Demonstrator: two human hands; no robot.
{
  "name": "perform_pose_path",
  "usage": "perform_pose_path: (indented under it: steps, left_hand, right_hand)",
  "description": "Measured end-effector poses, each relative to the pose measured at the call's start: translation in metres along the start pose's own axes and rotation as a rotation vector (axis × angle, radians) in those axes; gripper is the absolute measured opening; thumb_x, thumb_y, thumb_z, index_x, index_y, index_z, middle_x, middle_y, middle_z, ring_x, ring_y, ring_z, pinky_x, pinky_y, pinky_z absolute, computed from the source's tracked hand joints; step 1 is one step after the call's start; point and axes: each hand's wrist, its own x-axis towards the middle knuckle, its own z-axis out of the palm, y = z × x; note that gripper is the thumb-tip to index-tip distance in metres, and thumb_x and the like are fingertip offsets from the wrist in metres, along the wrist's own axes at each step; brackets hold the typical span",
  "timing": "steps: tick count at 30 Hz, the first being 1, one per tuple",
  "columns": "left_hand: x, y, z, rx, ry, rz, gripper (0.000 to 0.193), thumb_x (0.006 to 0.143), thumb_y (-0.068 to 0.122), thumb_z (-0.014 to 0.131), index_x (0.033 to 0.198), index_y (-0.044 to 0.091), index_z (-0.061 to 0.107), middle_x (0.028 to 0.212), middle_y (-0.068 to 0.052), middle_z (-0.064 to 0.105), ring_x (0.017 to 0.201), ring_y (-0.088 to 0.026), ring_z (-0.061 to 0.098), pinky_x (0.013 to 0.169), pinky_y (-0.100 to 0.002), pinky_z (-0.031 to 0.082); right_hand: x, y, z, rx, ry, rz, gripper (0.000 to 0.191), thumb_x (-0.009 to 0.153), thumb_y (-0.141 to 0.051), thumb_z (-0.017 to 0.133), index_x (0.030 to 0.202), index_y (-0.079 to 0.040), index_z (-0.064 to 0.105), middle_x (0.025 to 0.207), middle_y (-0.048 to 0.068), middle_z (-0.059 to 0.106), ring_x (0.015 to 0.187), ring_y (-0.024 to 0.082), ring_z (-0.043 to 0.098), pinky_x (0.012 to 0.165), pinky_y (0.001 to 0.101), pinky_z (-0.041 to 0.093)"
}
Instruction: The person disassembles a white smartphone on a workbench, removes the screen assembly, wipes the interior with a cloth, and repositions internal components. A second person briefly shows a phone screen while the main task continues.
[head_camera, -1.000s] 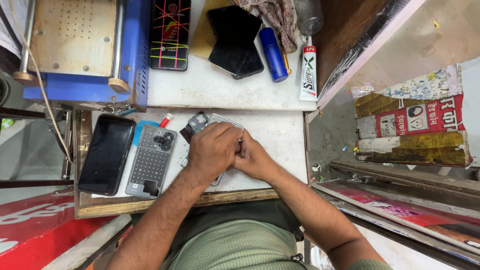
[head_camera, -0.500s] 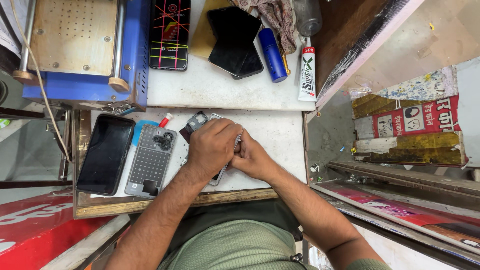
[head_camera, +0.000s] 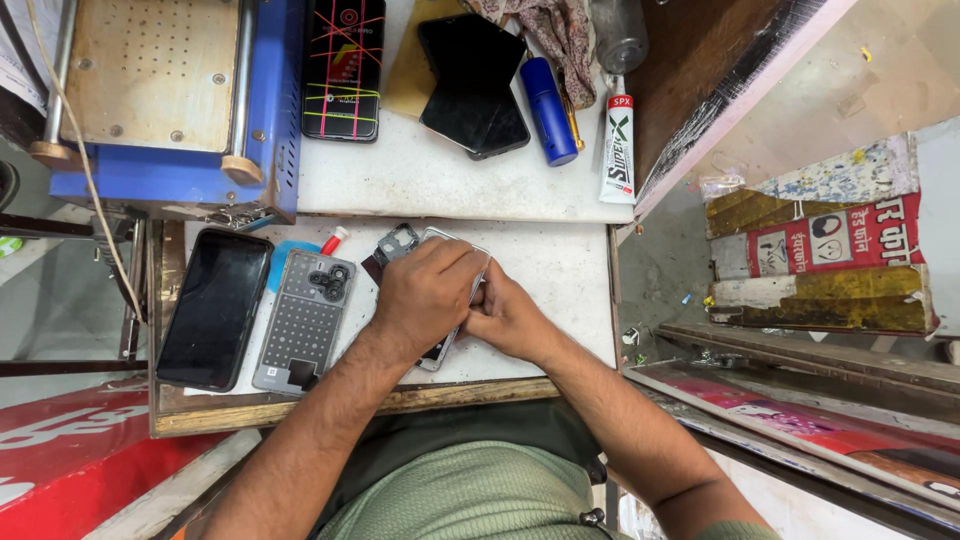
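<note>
On the left of the white worktop (head_camera: 560, 280) we see a black phone (head_camera: 213, 308) lying face up, and just beside it a grey back cover (head_camera: 304, 322) with camera holes, both with the long axis running away from us. To the right of them lies the opened phone frame (head_camera: 432, 290), tilted, mostly under our left hand (head_camera: 425, 295). This hand rests on top of it, palm down, fingers curled over its right edge and pressing it. Our right hand (head_camera: 508, 318) touches the same edge from the right side, fingers pinched together; what they pinch we cannot tell. Both forearms come from below.
</note>
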Motion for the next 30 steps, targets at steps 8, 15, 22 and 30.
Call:
perform_pose_path:
  steps: [8,15,22,30]
  left_hand:
    - [-0.018,0.003,-0.021,-0.033,-0.151,0.096,0.025,0.074,-0.001,0.071,0.099,0.003,0.070,0.095,-0.006,0.066,0.082,-0.023,0.065,0.068,-0.036,0.057]
    - [-0.024,0.009,-0.044,-0.107,-0.117,-0.083,0.021,0.081,-0.002,0.070,0.101,0.005,0.070,0.098,-0.009,0.071,0.088,-0.027,0.071,0.072,-0.038,0.059]
    - [-0.047,0.005,-0.069,-0.173,0.058,-0.529,0.009,0.102,0.010,0.065,0.109,0.005,0.066,0.093,-0.014,0.073,0.078,-0.027,0.075,0.064,-0.035,0.057]
    - [-0.072,0.006,-0.061,-0.370,-0.098,-0.660,0.023,0.096,0.019,0.072,0.114,0.005,0.065,0.071,-0.012,0.066,0.062,-0.020,0.067,0.055,-0.032,0.051]
  right_hand:
    - [0.002,0.008,-0.001,0.199,-0.087,-0.119,0.073,0.093,0.008,0.054,0.158,-0.002,0.022,0.129,0.014,0.059,0.113,0.016,0.064,0.093,0.0309,0.058]
    - [0.000,0.004,-0.001,0.266,-0.146,-0.048,0.068,0.099,0.000,0.059,0.156,-0.002,0.022,0.131,0.015,0.060,0.112,0.018,0.065,0.092,0.0334,0.061]
    - [-0.004,0.006,-0.009,0.158,-0.149,-0.037,0.066,0.101,-0.010,0.063,0.156,-0.001,0.028,0.135,0.018,0.062,0.124,0.023,0.062,0.106,0.0376,0.053]
    - [-0.008,-0.008,-0.023,-0.065,-0.170,-0.132,0.051,0.111,-0.034,0.050,0.147,0.002,0.047,0.137,0.015,0.062,0.129,0.023,0.057,0.111,0.0380,0.047]
